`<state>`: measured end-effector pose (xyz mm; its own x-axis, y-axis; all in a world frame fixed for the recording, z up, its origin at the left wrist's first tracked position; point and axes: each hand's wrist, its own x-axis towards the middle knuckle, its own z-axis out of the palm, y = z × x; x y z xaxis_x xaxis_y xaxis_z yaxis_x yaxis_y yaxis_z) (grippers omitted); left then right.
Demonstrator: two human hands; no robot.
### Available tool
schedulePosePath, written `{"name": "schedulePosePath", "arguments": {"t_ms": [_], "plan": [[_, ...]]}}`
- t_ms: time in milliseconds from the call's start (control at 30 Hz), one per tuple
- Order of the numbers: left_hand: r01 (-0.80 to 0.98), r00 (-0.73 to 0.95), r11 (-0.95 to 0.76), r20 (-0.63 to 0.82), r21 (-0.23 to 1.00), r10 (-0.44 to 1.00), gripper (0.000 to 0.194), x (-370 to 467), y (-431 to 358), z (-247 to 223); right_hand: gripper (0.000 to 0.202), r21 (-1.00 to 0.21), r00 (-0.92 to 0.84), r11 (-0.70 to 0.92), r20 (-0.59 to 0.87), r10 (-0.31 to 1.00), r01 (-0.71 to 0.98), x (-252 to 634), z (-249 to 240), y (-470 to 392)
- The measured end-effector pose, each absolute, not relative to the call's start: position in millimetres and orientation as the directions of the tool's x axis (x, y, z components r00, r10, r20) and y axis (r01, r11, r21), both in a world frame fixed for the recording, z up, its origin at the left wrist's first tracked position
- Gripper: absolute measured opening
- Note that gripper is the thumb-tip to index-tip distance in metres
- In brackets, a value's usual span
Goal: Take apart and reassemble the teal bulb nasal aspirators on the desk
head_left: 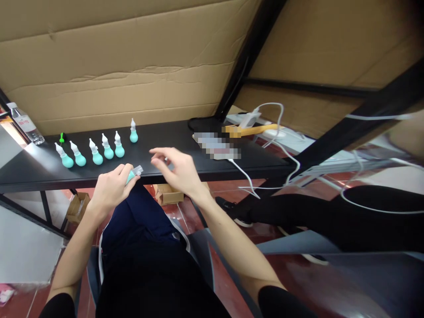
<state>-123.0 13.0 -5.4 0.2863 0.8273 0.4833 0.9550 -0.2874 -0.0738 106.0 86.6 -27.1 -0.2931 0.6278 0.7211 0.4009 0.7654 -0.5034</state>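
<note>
My left hand (111, 187) is closed around a teal bulb nasal aspirator (131, 176), its clear collar pointing right and no white tip visible on it. To the right, my right hand (179, 170) hovers near the table's front edge with fingers curled. A small pale bit shows between its fingers, too hidden to name. Several finished-looking teal nasal aspirators with white tips stand in a row on the left, among them one at the row's right end (119, 150). Another aspirator (134, 135) stands apart, farther back.
The black table (159, 132) backs onto a cardboard wall (132, 53). A water bottle (26, 126) and a small green object (62, 138) are at left. On the right lie a blurred-out phone-like device (217, 145) and a white cable (245, 174). Another person's leg (298, 212) is at right.
</note>
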Motion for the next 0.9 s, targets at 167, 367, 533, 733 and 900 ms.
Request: {"name": "schedulePosePath", "arguments": {"t_ms": [167, 367, 533, 733, 900], "plan": [[0.886, 0.46, -0.421, 0.473, -0.191, 0.752, 0.026, -121.9, 9.9, -7.7, 0.033, -0.637, -0.478, 0.735, 0.583, 0.657, 0.234, 84.3, -18.5, 53.4], [0.781, 0.584, -0.591, 0.571, -0.201, 0.577, 0.042, -123.6, 8.5, -8.8, 0.042, -0.839, -0.516, 0.543, 0.477, 0.712, -0.026, 86.8, -14.8, 52.8], [0.689, 0.637, -0.69, 0.64, -0.221, 0.43, 0.038, -122.4, -2.4, -1.2, 0.044, -0.894, -0.562, 0.319, 0.446, 0.697, -0.314, 88.9, -7.8, 47.0], [0.573, 0.638, -0.785, 0.729, -0.235, 0.248, 0.037, -121.7, -9.3, 1.9, 0.041, -0.88, -0.631, 0.117, 0.418, 0.653, -0.461, 84.1, -8.7, 40.6], [0.424, 0.503, -0.906, 0.827, 0.017, 0.251, 0.034, -129.3, -13.1, 3.7, 0.041, -0.848, -0.645, -0.006, 0.398, 0.653, -0.53, 89.3, -9.7, 46.0]]}}
